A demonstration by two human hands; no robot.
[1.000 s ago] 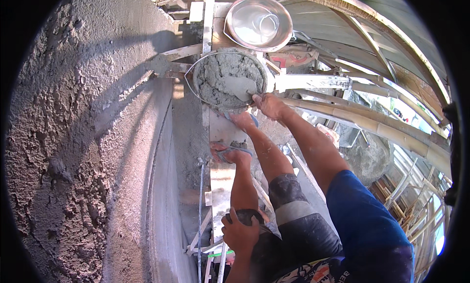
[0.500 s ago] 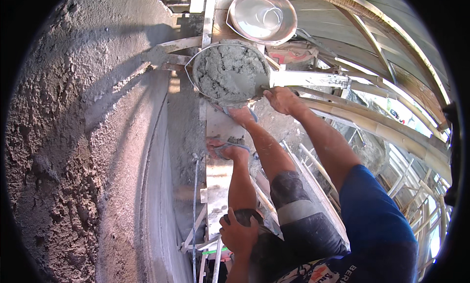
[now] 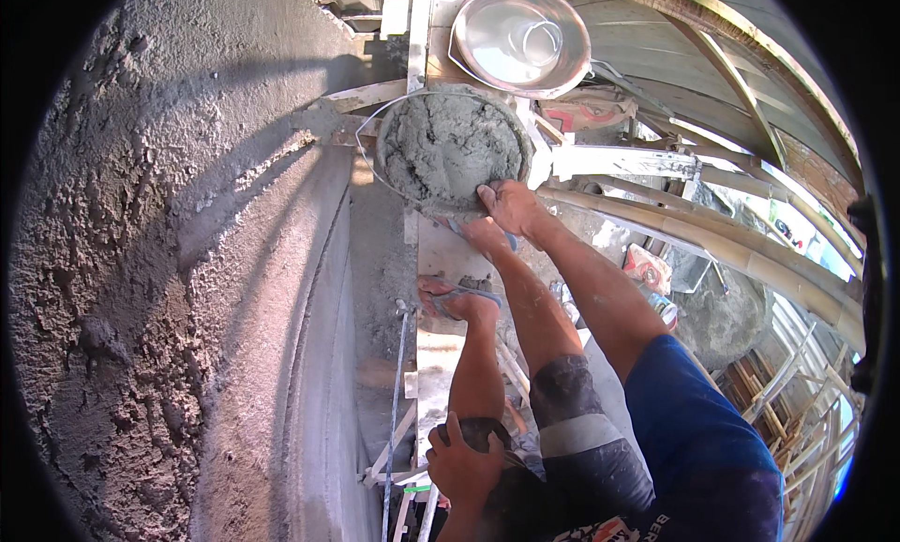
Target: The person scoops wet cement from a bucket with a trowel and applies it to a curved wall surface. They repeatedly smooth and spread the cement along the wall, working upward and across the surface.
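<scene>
A round bucket of wet grey mortar [image 3: 448, 143] stands on the plank in front of my feet, its wire handle tipped to the left. My right hand [image 3: 511, 209] is closed at the bucket's near right rim, thumb and fingers at the mortar's edge. Whatever it grips is hidden by the fingers and mortar. My left hand [image 3: 464, 462] lies on my left knee with its fingers apart and holds nothing. Behind the mortar is a wide pale bucket [image 3: 487, 36] with a clear round container [image 3: 541, 43] in it.
A rough plastered wall [image 3: 141, 214] fills the left side. My sandalled feet stand on a narrow plank [image 3: 441, 354]. Bamboo poles [image 3: 750, 242] and a white board [image 3: 628, 162] run along the right. Lower down lie a small bag [image 3: 647, 268] and loose sticks.
My right hand has moved down and slightly left along the bucket's rim, its fingers now over the mortar's edge. The view has shifted a little; my left hand stays on the knee.
</scene>
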